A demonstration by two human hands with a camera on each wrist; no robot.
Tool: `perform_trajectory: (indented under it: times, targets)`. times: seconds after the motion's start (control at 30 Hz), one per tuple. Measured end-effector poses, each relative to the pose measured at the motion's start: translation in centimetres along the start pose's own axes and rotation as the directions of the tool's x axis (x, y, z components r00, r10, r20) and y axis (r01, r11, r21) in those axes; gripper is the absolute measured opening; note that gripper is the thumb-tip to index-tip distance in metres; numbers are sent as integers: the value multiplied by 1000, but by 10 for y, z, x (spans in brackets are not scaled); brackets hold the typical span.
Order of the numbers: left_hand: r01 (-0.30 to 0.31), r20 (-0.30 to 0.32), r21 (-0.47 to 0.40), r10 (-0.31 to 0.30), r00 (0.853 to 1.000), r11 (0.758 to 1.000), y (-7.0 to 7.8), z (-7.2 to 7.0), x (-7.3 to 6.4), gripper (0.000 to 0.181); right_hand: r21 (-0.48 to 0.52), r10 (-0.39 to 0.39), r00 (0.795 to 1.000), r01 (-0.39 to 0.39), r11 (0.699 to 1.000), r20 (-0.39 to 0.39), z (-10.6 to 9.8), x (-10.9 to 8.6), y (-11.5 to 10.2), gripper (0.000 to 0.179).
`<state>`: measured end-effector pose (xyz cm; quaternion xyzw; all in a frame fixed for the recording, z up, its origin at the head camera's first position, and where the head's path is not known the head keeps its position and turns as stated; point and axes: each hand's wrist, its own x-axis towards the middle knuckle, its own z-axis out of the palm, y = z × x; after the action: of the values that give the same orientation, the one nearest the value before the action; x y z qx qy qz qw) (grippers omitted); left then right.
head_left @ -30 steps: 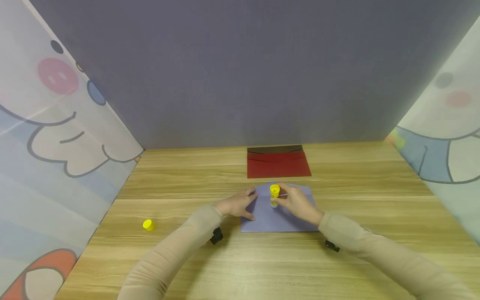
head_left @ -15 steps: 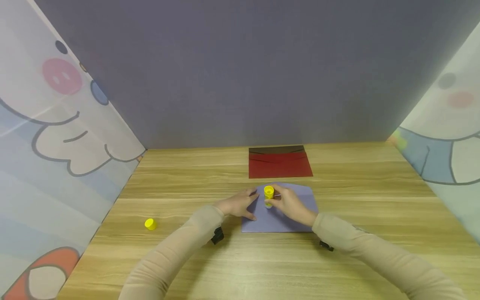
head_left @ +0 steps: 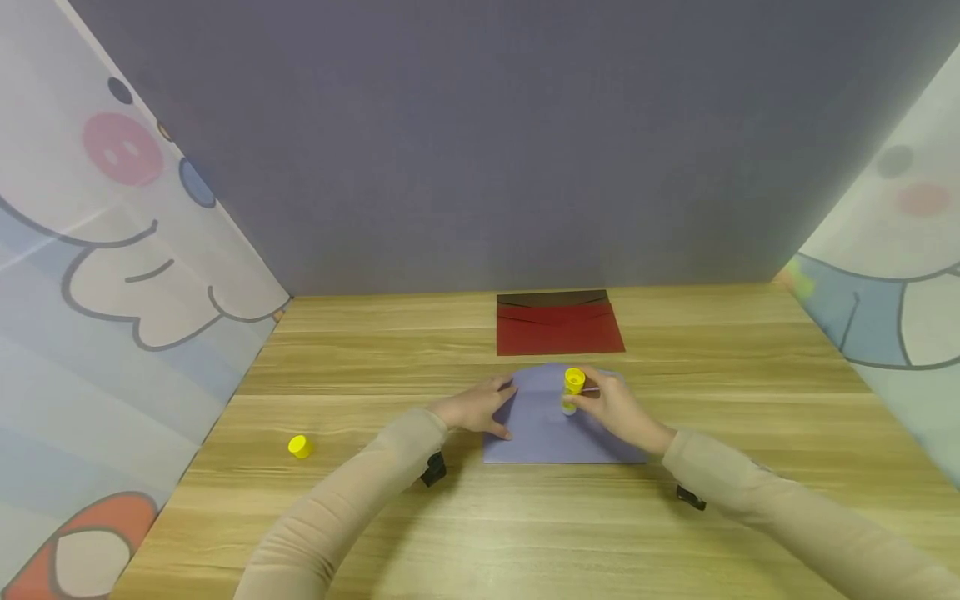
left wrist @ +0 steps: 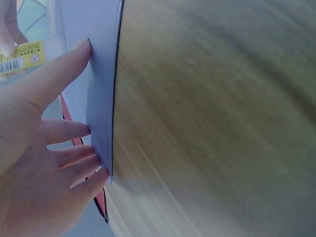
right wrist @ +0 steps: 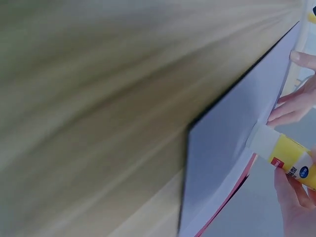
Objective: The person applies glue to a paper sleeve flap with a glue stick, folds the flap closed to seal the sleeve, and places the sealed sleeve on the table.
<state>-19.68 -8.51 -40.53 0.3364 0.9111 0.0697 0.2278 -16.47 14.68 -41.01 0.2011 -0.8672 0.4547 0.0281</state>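
A lavender envelope (head_left: pixel 536 442) lies on the wooden table. My left hand (head_left: pixel 480 407) rests on its left side with fingers spread; in the left wrist view the thumb and fingertips (left wrist: pixel 81 47) touch the paper. The right hand (head_left: pixel 617 408) grips a glue stick (head_left: pixel 572 392) with a yellow base, upright, its white end down against the envelope. Yellow label and printing on the glue stick (right wrist: pixel 291 157) show in the right wrist view. The glue stick's yellow cap (head_left: pixel 299 447) stands apart on the table at the left.
Behind the lavender envelope lies a red envelope (head_left: pixel 558 332), overlapping a dark one (head_left: pixel 551 297). A grey panel (head_left: pixel 525 150) rises at the table's back edge. Cartoon-printed curtains (head_left: pixel 150 250) hang at both sides.
The right hand slid the glue stick slightly left over the envelope, then back to the right, past where it was a second ago. My left hand stayed in place.
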Motion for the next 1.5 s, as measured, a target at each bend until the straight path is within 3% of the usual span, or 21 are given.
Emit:
perform_trajectory:
  times: [0.43, 0.63, 0.77, 0.87, 0.93, 1.0, 1.13, 1.2, 1.23, 1.3, 1.37, 1.43, 1.5]
  targets:
    - [0, -7, 4, 0, 1000, 1000, 2, -3, -3, 82, 13, 57, 996, -58, 998, 67, -26, 3, 9, 32]
    - [-5, -6, 10, 5, 1000, 1000, 3, -3, -3, 83, -144, 10, 989, 12, 990, 149, -40, 6, 4, 27]
    - [-9, -7, 15, 9, 1000, 1000, 2, -2, -2, 83, -249, -75, 977, 125, 960, 200, -46, 5, 1, 23]
    - [-9, -4, 11, 9, 1000, 1000, 1, -2, -1, 83, -352, -175, 953, 257, 900, 247, -50, 4, 1, 23]
    - [-9, -5, 6, 9, 1000, 1000, 1, -1, -1, 83, -440, -243, 927, 352, 826, 285, -51, 3, 0, 25]
    - [-9, -5, 1, 9, 1000, 1000, 1, -1, -1, 82, -546, -312, 894, 444, 710, 321, -51, 1, 0, 25]
    - [-7, -3, -2, 7, 1000, 1000, 0, 0, -1, 82, -718, -417, 825, 549, 428, 382, -47, -3, -1, 24]
    - [-3, 2, -6, 3, 1000, 1000, 0, 0, -1, 82, -764, -439, 806, 555, 329, 396, -44, -6, 1, 23]
    - [-2, 2, -8, 2, 1000, 1000, 0, 0, -1, 82, -777, -450, 801, 553, 301, 396, -42, -7, 2, 23]
    - [0, 3, -9, 0, 1000, 1000, 1, 0, -1, 82, -797, -462, 800, 538, 274, 382, -39, -10, 6, 22]
    - [3, 5, -9, -3, 1000, 1000, 1, 0, -1, 82, -804, -478, 804, 523, 283, 355, -38, -12, 11, 23]
    - [2, 3, -4, -2, 1000, 1000, 1, 0, -1, 82, -796, -486, 816, 505, 334, 313, -38, -14, 15, 25]
    - [0, 3, 0, 0, 1000, 1000, 2, 0, -1, 83, -769, -462, 847, 473, 430, 262, -39, -17, 19, 30]
